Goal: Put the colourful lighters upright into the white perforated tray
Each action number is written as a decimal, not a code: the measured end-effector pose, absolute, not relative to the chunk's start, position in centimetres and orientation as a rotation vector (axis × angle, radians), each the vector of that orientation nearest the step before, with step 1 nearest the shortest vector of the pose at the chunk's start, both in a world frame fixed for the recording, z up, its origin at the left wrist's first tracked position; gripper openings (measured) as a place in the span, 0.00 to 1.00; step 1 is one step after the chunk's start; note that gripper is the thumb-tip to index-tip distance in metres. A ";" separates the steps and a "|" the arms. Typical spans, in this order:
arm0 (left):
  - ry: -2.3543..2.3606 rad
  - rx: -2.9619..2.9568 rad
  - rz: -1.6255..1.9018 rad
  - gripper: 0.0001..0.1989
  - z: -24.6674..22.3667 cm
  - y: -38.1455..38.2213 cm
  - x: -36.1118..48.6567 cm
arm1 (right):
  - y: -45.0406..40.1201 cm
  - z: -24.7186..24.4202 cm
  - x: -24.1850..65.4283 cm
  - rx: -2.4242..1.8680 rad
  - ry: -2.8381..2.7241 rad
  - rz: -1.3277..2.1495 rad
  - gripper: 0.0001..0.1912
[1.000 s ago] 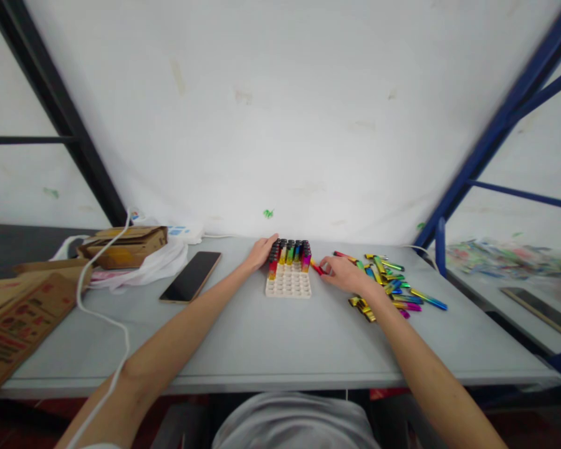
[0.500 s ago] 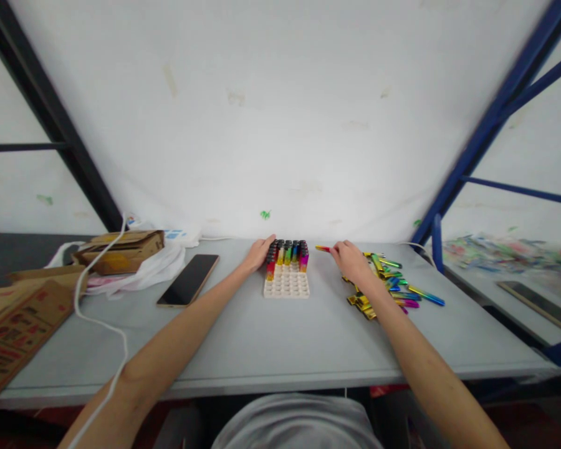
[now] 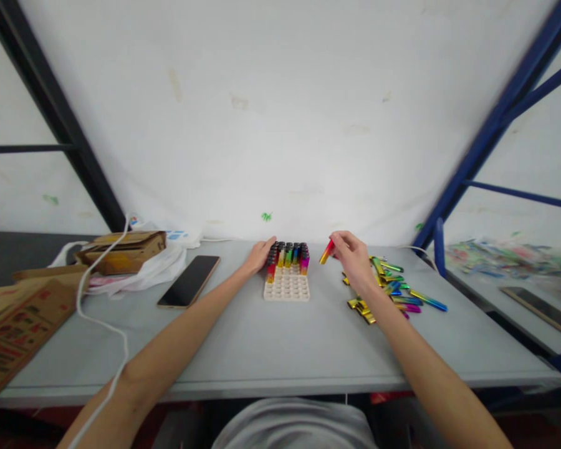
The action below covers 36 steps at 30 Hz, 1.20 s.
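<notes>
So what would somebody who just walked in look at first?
Probably the shiny, colourful pile of sticks on the right side of the table. Next, the red and yellow stick held at a slant in the right hand. Then the white tray in the middle, with black-topped sticks standing towards its back and the left hand at its left.

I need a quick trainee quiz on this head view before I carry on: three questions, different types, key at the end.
1. Which hand holds the red-and-yellow stick: a) left, b) right?
2. True or false: sticks fill the nearest row of the white tray.
3. Fill in: from the camera, the loose sticks lie to the ____ of the tray.

Key:
1: b, the right hand.
2: False; that row's holes show bare.
3: right.
</notes>
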<state>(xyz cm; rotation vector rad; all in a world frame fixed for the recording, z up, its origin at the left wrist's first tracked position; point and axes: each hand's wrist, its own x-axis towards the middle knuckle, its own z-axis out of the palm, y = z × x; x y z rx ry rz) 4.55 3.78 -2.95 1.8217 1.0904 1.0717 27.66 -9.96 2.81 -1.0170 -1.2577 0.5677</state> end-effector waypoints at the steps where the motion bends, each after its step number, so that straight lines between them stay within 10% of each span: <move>1: 1.093 1.823 1.072 0.30 -3.0 3.8 4.5 | -10.0 2.6 27.2 -0.991 -1.241 0.654 0.21; 16: 1.130 1.834 1.074 0.31 -3.3 4.1 4.6 | -13.1 1.3 20.4 -0.825 -1.286 1.357 0.24; 36: 1.158 1.867 1.054 0.32 -3.1 4.0 4.6 | -12.2 -0.4 20.1 -1.064 -1.279 1.353 0.30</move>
